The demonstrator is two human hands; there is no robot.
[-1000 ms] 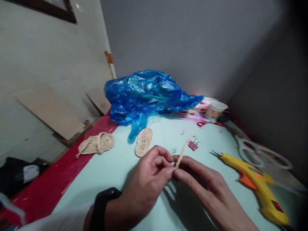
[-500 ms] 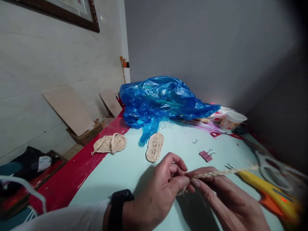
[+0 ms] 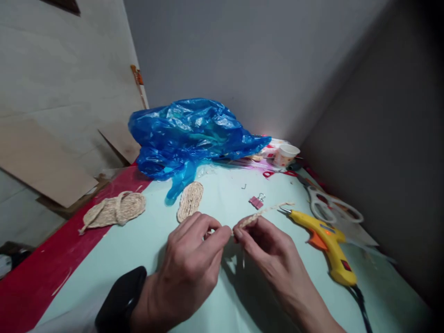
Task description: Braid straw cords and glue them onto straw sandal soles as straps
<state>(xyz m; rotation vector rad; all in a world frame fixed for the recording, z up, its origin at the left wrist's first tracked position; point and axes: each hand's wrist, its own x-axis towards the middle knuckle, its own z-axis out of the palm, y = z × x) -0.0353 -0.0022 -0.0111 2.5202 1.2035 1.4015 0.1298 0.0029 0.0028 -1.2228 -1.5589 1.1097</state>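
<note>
A thin beige braided cord [image 3: 266, 210] runs between my two hands, its frayed end pointing to the upper right. My left hand [image 3: 194, 259], with a black watch on the wrist, is closed and pinches the cord between thumb and finger. Close beside it, my right hand [image 3: 270, 245] pinches the same cord with thumb and fingertips. An oval woven sole [image 3: 190, 200] lies just beyond my left hand. To the left rests a woven slipper [image 3: 130, 208] with a strap across it. The part of the cord inside my left hand is hidden.
A yellow glue gun [image 3: 322, 238] lies on the right, near white-handled scissors [image 3: 322, 206]. Farther back are a pink binder clip [image 3: 256, 201], red-handled scissors [image 3: 290, 173], a paper cup [image 3: 286, 155] and a crumpled blue plastic bag [image 3: 194, 134].
The view has turned to the right, bringing the whole glue gun into sight. My hands have drawn slightly apart at the cord, which both still hold.
</note>
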